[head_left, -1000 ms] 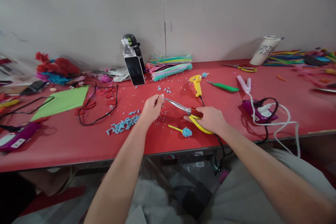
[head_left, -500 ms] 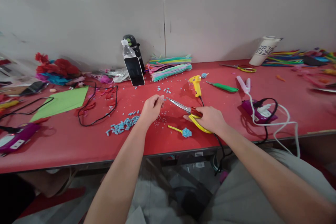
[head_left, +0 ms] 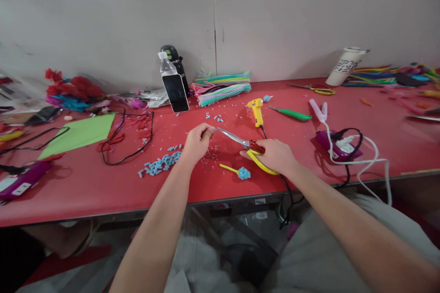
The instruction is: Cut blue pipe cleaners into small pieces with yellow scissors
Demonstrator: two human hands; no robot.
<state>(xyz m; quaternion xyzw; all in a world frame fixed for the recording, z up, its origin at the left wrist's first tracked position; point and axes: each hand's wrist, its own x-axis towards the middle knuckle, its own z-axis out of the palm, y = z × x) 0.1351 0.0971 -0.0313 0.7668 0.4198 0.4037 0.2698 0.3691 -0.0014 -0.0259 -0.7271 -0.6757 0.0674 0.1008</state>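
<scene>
My right hand (head_left: 276, 154) is wrapped round the yellow-and-red handles of a pair of scissors (head_left: 235, 138). Their blades point left and reach the fingertips of my left hand (head_left: 200, 139). Thumb and forefinger of that hand are pinched on a tiny light-blue piece, mostly hidden by the fingers. Left of my left wrist lies a loose pile of short blue fuzzy pieces (head_left: 161, 165). A blue cluster on a yellow stem (head_left: 243, 173) rests on the table below the scissors.
A yellow glue gun (head_left: 255, 111) lies beyond the scissors, near a green-handled tool (head_left: 292, 114). Pipe cleaner bundles (head_left: 223, 91), a phone (head_left: 176, 93) and bottles stand or lie along the divider. Purple power strips (head_left: 338, 145) with cords sit on the red table (head_left: 96, 187).
The scissor tips and my left fingertips have come slightly closer together, and the blades look more closed. The tiny blue piece is less visible. Other things stay where they were.
</scene>
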